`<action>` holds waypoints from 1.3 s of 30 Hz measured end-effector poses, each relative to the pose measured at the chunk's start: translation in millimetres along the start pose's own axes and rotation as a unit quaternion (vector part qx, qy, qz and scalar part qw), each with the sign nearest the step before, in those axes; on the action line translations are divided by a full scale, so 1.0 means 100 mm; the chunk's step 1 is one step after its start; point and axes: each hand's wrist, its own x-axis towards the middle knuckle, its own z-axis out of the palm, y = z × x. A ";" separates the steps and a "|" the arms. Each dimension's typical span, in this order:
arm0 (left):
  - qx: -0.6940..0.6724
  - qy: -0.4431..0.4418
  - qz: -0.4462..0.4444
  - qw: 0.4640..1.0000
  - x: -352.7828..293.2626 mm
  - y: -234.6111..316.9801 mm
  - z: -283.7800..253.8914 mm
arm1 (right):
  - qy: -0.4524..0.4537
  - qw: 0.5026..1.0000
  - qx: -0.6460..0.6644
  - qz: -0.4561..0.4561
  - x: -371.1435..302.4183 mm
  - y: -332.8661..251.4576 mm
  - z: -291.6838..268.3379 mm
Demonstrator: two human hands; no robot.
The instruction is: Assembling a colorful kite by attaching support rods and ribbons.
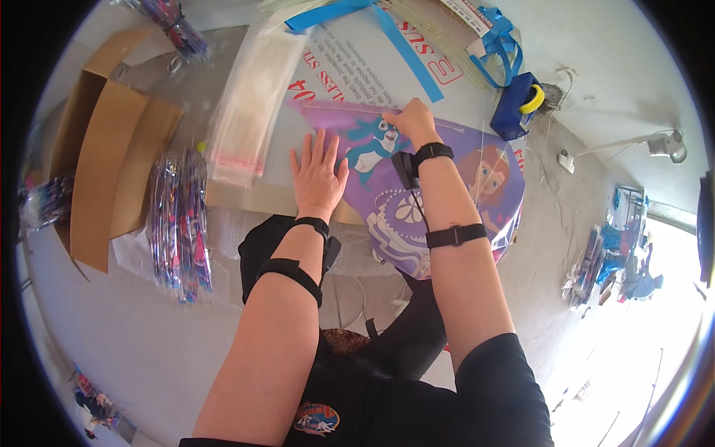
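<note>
A purple kite (398, 205) printed with a crowned cartoon princess and a blue-and-white animal lies over the table's near edge, its lower part hanging toward my lap. A thin pale rod runs along its far edge. My right hand (415, 123) is closed at that far edge, the fingertips pinching above the blue animal; what lies under the fingers is partly hidden. To the left, my left hand (319, 175) rests flat with fingers spread, its fingertips at the kite's left side. Both forearms wear black straps with small devices.
Clear plastic bags (249, 119) are stacked left of the kite. Blue ribbon (413, 52) and thin pale rods (450, 45) lie at the back. A blue tape dispenser (510, 112) stands at the right. An open cardboard box (100, 175) and wrapped bundles (179, 223) sit far left.
</note>
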 end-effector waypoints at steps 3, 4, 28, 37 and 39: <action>0.004 -0.004 -0.001 1.000 0.00 0.01 -0.01 | 0.139 0.985 -0.045 -0.090 -0.05 0.07 0.06; 0.004 -0.010 0.003 1.000 0.01 0.00 -0.02 | 0.145 0.983 -0.031 -0.112 -0.05 0.08 0.06; 0.008 -0.015 0.002 1.000 0.00 0.03 -0.01 | 0.318 0.948 0.004 0.008 -0.79 1.38 -0.37; -0.009 0.064 0.037 0.997 -0.07 0.06 -0.04 | 0.233 0.963 -0.089 0.097 -1.39 2.15 -0.24; -0.027 0.068 0.037 0.997 -0.11 0.04 -0.07 | 0.261 0.960 -0.059 0.080 -1.60 2.05 -0.26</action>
